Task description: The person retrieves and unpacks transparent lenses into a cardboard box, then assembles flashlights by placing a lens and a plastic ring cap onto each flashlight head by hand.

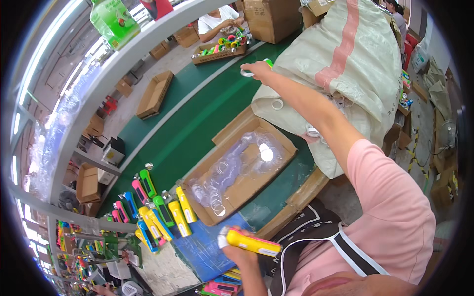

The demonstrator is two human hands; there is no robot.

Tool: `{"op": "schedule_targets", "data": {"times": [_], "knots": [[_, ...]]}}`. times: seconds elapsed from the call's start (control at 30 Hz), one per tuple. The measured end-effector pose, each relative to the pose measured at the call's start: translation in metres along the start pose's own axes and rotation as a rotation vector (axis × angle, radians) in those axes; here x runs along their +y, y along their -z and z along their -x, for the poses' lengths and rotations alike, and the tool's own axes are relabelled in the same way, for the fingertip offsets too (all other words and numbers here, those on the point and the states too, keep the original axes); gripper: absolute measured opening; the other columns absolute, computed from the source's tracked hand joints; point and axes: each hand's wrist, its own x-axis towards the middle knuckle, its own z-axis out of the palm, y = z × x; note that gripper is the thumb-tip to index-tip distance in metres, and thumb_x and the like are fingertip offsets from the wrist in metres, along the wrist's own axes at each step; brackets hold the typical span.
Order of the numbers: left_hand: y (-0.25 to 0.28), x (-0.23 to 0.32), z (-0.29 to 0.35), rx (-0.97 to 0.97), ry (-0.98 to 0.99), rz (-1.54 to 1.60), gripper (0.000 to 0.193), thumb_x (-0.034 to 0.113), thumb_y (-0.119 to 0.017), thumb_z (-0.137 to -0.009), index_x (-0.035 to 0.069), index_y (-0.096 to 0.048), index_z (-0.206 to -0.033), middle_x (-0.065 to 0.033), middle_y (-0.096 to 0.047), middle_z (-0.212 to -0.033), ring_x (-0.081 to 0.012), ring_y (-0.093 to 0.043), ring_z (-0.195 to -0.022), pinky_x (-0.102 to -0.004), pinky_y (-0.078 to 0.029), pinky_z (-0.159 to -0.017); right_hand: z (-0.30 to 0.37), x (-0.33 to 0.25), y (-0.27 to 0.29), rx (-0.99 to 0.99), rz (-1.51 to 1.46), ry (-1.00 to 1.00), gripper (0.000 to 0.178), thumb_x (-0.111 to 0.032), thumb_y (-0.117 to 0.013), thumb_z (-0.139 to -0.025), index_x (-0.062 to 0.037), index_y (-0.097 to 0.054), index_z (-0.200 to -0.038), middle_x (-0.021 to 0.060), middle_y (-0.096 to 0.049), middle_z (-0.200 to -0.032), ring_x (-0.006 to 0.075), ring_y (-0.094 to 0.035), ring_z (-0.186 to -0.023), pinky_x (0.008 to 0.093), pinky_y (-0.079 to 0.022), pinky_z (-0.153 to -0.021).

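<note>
My left hand (pixel 239 252) is closed around a yellow flashlight-shaped body (pixel 254 243), with a whitish end by the thumb side. Stretched far across the green belt, my right hand (pixel 259 71) is closed, with a white ring (pixel 247 73) at its fingertips. A small green piece (pixel 268 62) shows just past that hand; whether I grip it too I cannot tell. Between my hands lies a shallow carton (pixel 200 170) with clear plastic round pieces (pixel 227 172) in it. Several yellow, green, blue and pink flashlight-shaped bodies (pixel 178 218) lie in rows left of it.
A big white woven sack (pixel 345 54) with a pink stripe leans at the right. Across the green belt (pixel 187 133), a person (pixel 219 22) sits behind a carton of colourful parts (pixel 217 55). A flat carton (pixel 154 93) rests at the belt's far side. A pale curved frame (pixel 69 128) stands left.
</note>
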Motion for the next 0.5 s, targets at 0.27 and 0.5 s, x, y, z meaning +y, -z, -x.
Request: {"op": "schedule_targets", "data": {"times": [0.27, 0.5], "knots": [[0.001, -0.038, 0.007, -0.058, 0.133, -0.051, 0.032, 0.044, -0.048, -0.092, 0.013, -0.056, -0.096, -0.0059, -0.058, -0.08, -0.0211, -0.054, -0.061, -0.0357, -0.047, -0.057, 0.262, 0.049, -0.033, -0.821, -0.106, 0.489, 0.036, -0.036, -0.068, -0.091, -0.0048, -0.068, -0.109, 0.0062, -0.066, -0.105, 0.0151, -0.061, -0.098, 0.0316, -0.049, -0.088], [-0.006, -0.059, 0.007, -0.094, 0.203, -0.181, 0.038, 0.043, -0.044, -0.093, 0.008, -0.059, -0.097, -0.008, -0.059, -0.074, -0.0213, -0.059, -0.061, -0.0345, -0.05, -0.055, 0.409, 0.089, 0.016, -1.079, 0.001, 0.559, 0.032, -0.028, -0.06, -0.096, -0.0005, -0.069, -0.11, 0.0185, -0.054, -0.133, 0.0312, -0.055, -0.12, 0.0385, -0.044, -0.1]]}}
